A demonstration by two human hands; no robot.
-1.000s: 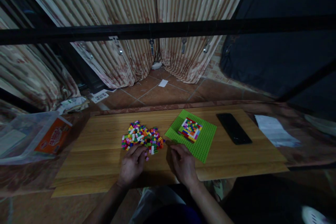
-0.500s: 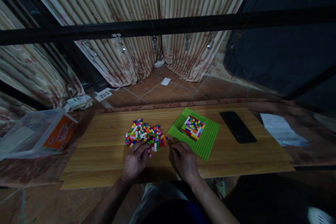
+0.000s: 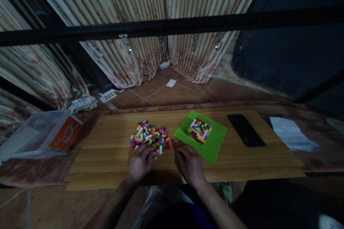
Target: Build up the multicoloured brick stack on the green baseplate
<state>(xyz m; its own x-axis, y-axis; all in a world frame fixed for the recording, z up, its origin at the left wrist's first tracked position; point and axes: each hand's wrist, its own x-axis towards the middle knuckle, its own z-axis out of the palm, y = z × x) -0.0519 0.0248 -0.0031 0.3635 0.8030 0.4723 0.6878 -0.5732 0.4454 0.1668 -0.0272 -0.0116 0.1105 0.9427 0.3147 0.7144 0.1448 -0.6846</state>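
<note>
A heap of small coloured building bricks [image 3: 150, 136] is spread on the wooden table. At its near edge rests my left hand [image 3: 140, 162], fingers curled closed; whatever they might hold is hidden. A pink brick [image 3: 155, 157] lies just beside its fingertips. To the right is a green baseplate [image 3: 215, 146] bearing a square block of multicoloured bricks [image 3: 200, 130]. My right hand [image 3: 190, 162] lies by the plate's near left side, its fingers bent inward and closed. I cannot make out anything between them.
A black phone [image 3: 245, 130] lies on the table [image 3: 107, 150] right of the baseplate. Beyond the table's right edge is a white sheet of paper [image 3: 292, 134]. On the left stands a clear plastic box [image 3: 34, 136] with an orange label. A dark rail [image 3: 145, 28] crosses before the curtains.
The whole view has shifted slightly, so everything sits a little farther right. Both hands keep nearly the same pose and place relative to the bricks and baseplate.
</note>
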